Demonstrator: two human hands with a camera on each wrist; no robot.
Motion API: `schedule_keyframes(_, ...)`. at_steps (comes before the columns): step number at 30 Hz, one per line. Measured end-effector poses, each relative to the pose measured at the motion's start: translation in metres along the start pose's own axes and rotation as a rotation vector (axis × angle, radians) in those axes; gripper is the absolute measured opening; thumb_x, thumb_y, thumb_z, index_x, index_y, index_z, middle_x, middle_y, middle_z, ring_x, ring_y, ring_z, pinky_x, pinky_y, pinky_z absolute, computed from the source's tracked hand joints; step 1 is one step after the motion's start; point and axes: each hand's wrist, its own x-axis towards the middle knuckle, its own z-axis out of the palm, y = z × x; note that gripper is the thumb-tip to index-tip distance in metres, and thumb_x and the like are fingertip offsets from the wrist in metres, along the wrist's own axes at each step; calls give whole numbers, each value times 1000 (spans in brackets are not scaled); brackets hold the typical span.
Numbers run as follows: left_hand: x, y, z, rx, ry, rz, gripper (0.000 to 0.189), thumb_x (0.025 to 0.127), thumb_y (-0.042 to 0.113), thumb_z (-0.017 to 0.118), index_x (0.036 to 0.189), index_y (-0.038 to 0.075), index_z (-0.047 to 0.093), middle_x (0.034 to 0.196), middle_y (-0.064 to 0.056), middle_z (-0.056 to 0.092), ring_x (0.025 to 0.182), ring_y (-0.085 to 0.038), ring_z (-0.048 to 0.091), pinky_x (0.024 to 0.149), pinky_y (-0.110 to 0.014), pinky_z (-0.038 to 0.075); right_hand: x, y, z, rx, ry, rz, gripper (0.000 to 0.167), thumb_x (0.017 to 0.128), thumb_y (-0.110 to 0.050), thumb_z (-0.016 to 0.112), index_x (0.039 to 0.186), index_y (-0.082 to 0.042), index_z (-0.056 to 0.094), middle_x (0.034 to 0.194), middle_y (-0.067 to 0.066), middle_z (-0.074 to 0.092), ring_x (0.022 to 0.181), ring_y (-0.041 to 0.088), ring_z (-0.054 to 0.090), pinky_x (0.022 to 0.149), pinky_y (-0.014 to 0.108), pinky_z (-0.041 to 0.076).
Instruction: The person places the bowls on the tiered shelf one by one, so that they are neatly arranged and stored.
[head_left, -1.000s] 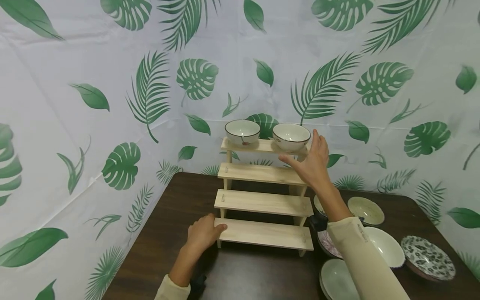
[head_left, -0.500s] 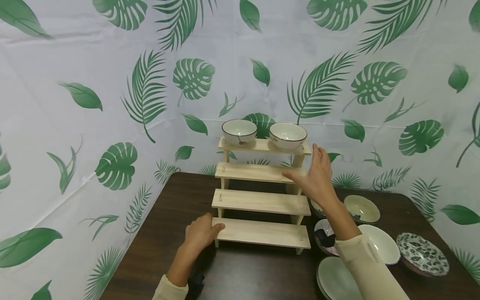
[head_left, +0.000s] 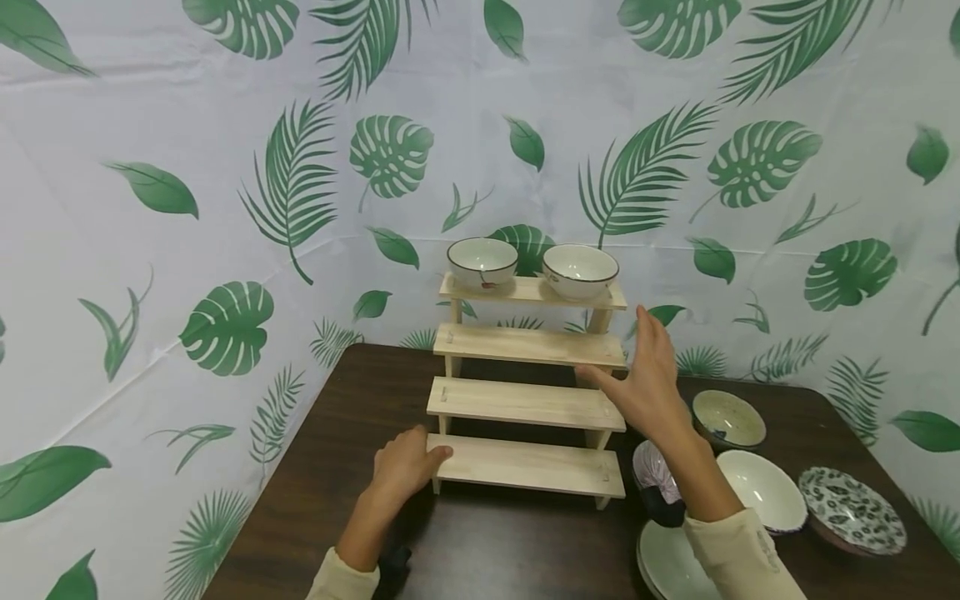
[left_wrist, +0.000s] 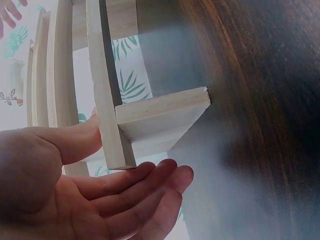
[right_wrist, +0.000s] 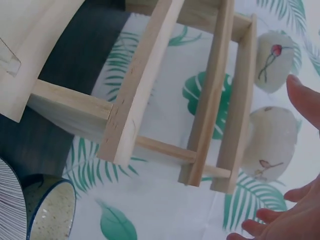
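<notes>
A wooden tiered stand (head_left: 525,404) stands on the dark table. Two white bowls with dark rims sit on its top step: the left bowl (head_left: 482,265) and the right bowl (head_left: 581,273), both with small painted flowers. My left hand (head_left: 401,465) holds the left end of the lowest step, its thumb over the board; in the left wrist view the fingers (left_wrist: 135,192) lie by the board's end. My right hand (head_left: 647,387) is spread beside the stand's right side, below the right bowl, with nothing in it.
On the table at right are a speckled bowl (head_left: 727,418), a white bowl (head_left: 763,490), a black-and-white patterned bowl (head_left: 852,510), stacked pale green dishes (head_left: 675,562) and a pink-striped bowl (head_left: 654,471). A leaf-print cloth (head_left: 450,75) hangs behind.
My right hand has drawn back from beside the right bowl, down and slightly to the right, fingers staying spread. The left hand has stayed on the lowest step; both bowls stay put.
</notes>
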Motion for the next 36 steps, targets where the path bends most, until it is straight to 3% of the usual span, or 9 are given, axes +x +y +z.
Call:
schedule_keyframes(12,0,3,1,-13,6,3,54,96,40,71,124,-5,65,116,-22,73,102,-46,70,84,-62,52,-21,12,-10,-4,10,57,125,82,-48,85,166,-7,2,167,33,11,152,58,12,110,84,14)
schedule_keyframes(20,-6,-3,2,-2,8,-10,53,95,39,72,122,-6,66,114,-22,74,100,-46,70,82,-61,52,-47,12,-15,8,-65,83,124,84,-50,83,166,-8,0,167,34,8,152,59,9,108,84,18)
schedule_keyframes(36,-2,1,1,-12,9,-2,54,95,39,71,125,-6,65,116,-23,73,103,-46,69,85,-63,52,-79,6,-40,-15,-86,27,121,85,-50,83,167,-15,1,166,32,14,151,57,16,104,82,22)
